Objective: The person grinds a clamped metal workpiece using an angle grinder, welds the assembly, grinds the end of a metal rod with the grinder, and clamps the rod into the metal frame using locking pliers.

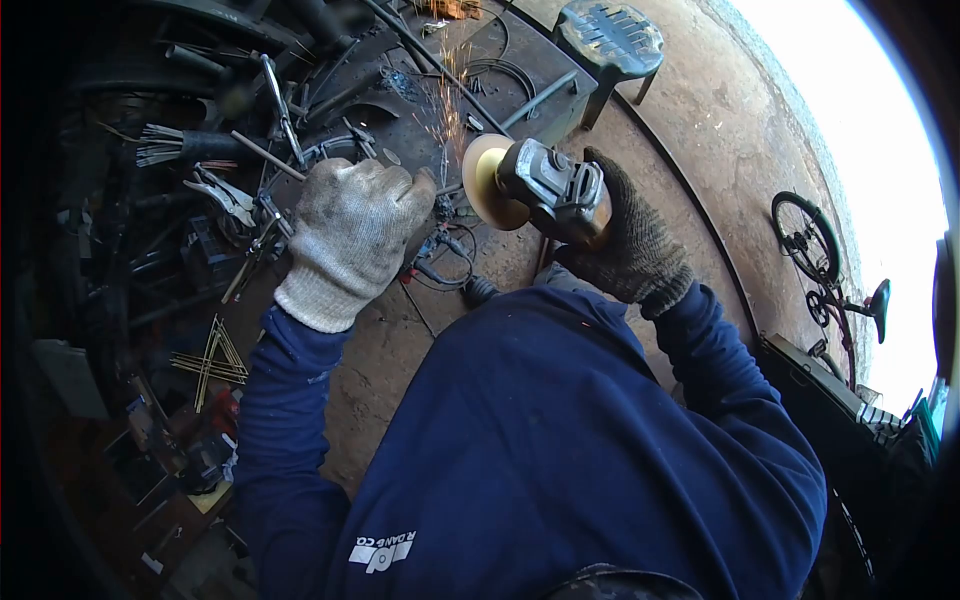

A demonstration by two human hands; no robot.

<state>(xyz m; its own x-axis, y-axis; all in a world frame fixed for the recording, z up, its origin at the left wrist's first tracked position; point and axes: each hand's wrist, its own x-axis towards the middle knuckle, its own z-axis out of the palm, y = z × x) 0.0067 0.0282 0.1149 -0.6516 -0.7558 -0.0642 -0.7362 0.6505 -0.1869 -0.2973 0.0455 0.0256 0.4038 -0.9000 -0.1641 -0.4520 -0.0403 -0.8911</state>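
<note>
My left hand [365,225], in a light grey knitted glove, is closed around a thin metal rod [268,155] that sticks out to its upper left. Wrapped round the body of an angle grinder [555,190] is my right hand [630,230], in a darker glove. The grinder's round disc [493,182] faces left, just right of my left hand. Orange sparks [447,100] fly upward from near the disc over the dark metal bench [535,75]. The exact contact point of the disc is hard to make out.
Locking pliers [225,195] and clamps lie left of my left hand, near a bundle of rods [165,145]. Brass-coloured rods [210,365] lie lower left. A plastic stool [610,45] stands beyond the bench; a bicycle [825,270] is at right. Cables coil near the disc.
</note>
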